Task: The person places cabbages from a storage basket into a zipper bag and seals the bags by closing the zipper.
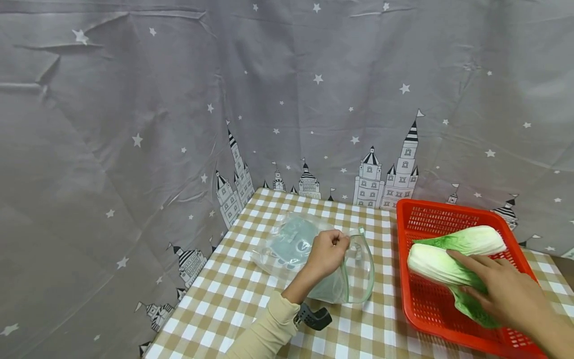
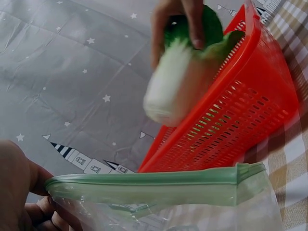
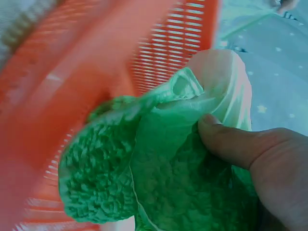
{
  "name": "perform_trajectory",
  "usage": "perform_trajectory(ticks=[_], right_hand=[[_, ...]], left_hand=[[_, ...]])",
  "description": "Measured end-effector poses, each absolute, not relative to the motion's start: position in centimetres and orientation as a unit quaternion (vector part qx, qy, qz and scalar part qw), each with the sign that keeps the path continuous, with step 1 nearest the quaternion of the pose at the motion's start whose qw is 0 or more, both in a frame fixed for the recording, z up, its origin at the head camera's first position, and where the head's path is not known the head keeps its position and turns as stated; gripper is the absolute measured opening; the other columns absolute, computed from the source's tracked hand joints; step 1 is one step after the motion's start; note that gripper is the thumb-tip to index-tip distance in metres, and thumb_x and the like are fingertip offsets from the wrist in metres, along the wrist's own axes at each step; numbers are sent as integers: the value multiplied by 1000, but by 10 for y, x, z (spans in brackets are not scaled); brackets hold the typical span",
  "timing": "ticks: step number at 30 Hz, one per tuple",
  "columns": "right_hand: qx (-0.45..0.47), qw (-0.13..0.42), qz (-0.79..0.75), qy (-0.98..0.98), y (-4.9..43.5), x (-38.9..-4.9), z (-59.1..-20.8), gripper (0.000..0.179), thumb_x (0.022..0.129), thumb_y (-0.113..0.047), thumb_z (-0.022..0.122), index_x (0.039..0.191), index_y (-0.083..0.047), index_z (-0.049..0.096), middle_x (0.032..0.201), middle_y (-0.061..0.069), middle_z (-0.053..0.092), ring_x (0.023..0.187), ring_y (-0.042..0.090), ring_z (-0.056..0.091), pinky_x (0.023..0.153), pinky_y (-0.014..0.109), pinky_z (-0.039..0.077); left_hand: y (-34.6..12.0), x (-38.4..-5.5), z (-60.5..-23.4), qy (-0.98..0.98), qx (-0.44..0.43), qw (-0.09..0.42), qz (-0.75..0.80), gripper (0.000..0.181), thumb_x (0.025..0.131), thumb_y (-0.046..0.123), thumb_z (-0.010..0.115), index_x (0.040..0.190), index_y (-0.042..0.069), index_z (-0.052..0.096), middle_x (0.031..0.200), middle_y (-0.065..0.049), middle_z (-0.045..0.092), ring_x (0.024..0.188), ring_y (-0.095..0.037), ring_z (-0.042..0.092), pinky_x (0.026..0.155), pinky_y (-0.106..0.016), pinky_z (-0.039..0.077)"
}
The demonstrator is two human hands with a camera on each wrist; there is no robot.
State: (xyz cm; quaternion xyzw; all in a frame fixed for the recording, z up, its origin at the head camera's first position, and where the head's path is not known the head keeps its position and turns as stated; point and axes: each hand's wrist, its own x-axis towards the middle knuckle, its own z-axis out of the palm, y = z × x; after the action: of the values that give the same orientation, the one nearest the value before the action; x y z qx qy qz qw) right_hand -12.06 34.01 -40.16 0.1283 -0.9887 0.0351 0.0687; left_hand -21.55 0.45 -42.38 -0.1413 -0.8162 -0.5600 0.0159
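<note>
A clear zip bag (image 1: 287,249) with a green zip edge lies on the checked cloth, its mouth toward the basket. My left hand (image 1: 329,252) pinches one side of that mouth, which gapes in the head view. A napa cabbage (image 1: 430,262), white at the base and green at the leaves, is gripped by my right hand (image 1: 511,289). In the left wrist view its base is above the rim of the red basket (image 2: 231,89). A second napa cabbage (image 1: 482,238) lies behind it in the basket.
The table (image 1: 215,311) wears a brown-and-white checked cloth. Behind and to the left hangs a grey curtain (image 1: 296,89) printed with stars and castles. A dark wrist strap (image 1: 314,317) is on my left wrist.
</note>
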Motion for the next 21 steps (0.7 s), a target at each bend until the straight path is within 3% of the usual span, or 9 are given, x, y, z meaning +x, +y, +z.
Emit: perform_trajectory(ticks=[8,17,21], right_hand=[[172,122,50,-976,313,-124,-375,80,72,-31,86,142,-23,49,117,22,63,91,45,58,64,61,49],[203,106,67,-971,266,-133,-365,75,72,-31,87,140,-23,55,120,15,64,96,40,59,60,55,52],[223,107,62,-967,246,-139,-367,72,71,-32,88,136,-21,59,116,15,66,99,41,59,68,57,52]], left_hand=[[4,-216,-424,-814,-141,19,-563,29,93,14,58,64,12,56,51,6,42,47,-8,39,46,-22,33],[4,-214,-423,-808,-147,31,-570,29,92,13,57,63,12,55,53,7,43,49,-7,40,48,-22,34],[4,-213,-421,-802,-153,39,-576,29,92,13,57,63,12,54,55,7,46,52,-7,43,51,-23,37]])
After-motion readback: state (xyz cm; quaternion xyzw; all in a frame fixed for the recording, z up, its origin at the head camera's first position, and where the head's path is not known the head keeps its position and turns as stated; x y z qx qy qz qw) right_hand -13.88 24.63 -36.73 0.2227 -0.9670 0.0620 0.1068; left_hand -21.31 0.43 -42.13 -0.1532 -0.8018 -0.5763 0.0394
